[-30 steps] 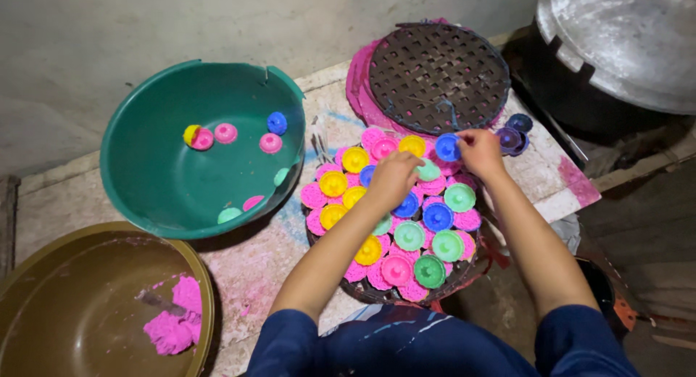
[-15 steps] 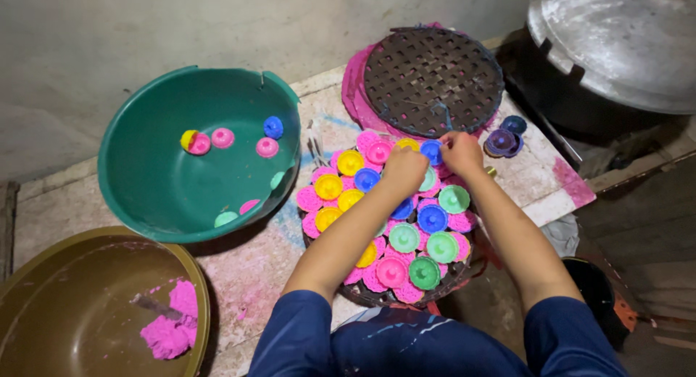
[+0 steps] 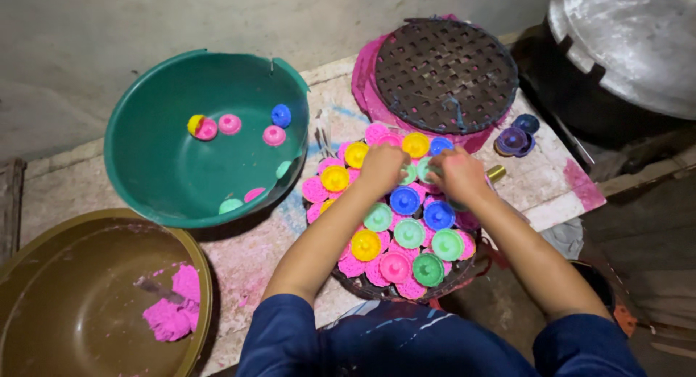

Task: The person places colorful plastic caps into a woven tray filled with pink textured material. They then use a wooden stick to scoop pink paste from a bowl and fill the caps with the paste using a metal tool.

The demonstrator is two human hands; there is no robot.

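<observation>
Hands are meeting over the far side of the round tray (image 3: pixel 464 274): the left hand (image 3: pixel 382 167) and right hand (image 3: pixel 458 175) are curling onto a pale green mould (image 3: pixel 413 172), grip unclear. Neighbouring moulds are touching, so a careless nudge is risking tipping them and crumbling pink filling.

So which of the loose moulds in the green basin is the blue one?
The blue mould near the green basin's far right wall; the others are pink, yellow-pink or pale green.

Glossy plastic green basin (image 3: pixel 167 181), matt perforated metal tray (image 3: pixel 446 72)
</observation>
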